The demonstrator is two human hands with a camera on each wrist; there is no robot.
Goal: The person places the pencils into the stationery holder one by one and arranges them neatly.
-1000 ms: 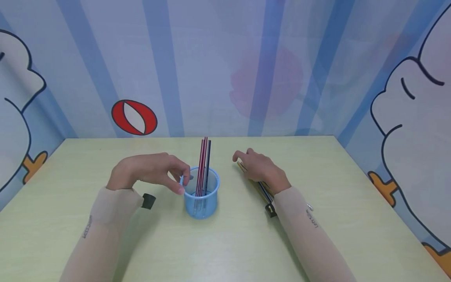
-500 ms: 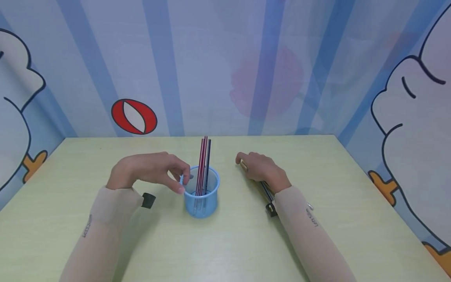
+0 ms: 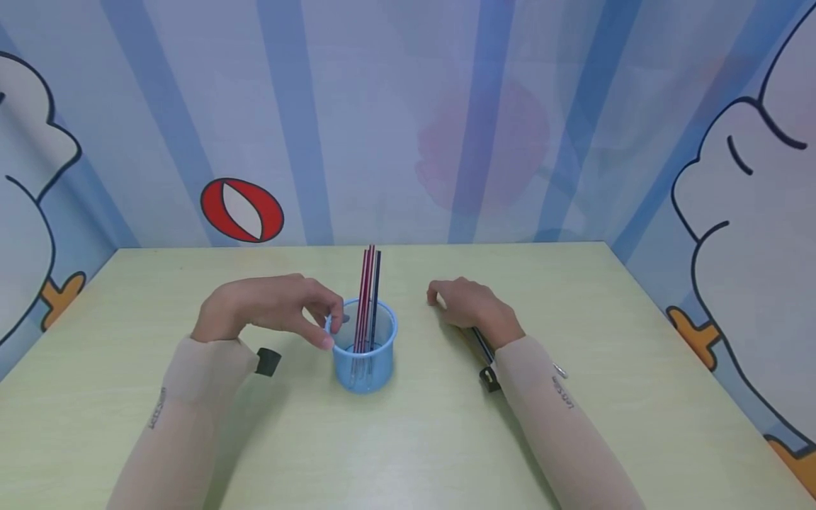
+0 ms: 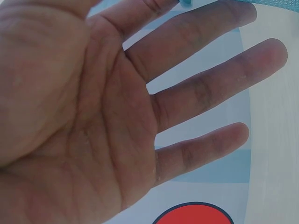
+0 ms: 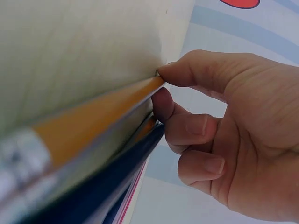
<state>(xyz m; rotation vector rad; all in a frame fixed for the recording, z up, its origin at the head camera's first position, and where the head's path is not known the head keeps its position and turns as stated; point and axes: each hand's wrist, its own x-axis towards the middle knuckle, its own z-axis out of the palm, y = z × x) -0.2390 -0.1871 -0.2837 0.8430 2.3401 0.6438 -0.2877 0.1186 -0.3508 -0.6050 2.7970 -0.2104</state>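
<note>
A light blue cup stands upright mid-table, with several thin red and dark pencils leaning upright inside. My left hand grips the cup's left side near the rim with thumb and forefinger. In the left wrist view the other fingers of that hand stretch out, spread apart. To the cup's right, my right hand bends low over the table. Its thumb and forefinger pinch the end of an orange pencil with a silver metal band. Dark blue pencils lie beside it, under the hand and sleeve.
The pale yellow-green table ends at a striped blue backdrop printed with a red ball and white cartoon figures. Black wrist mounts show by both sleeves.
My right hand has drawn its fingers in and down, the forefinger curling onto the pencil end that showed before. My left hand and the cup stay where they were.
</note>
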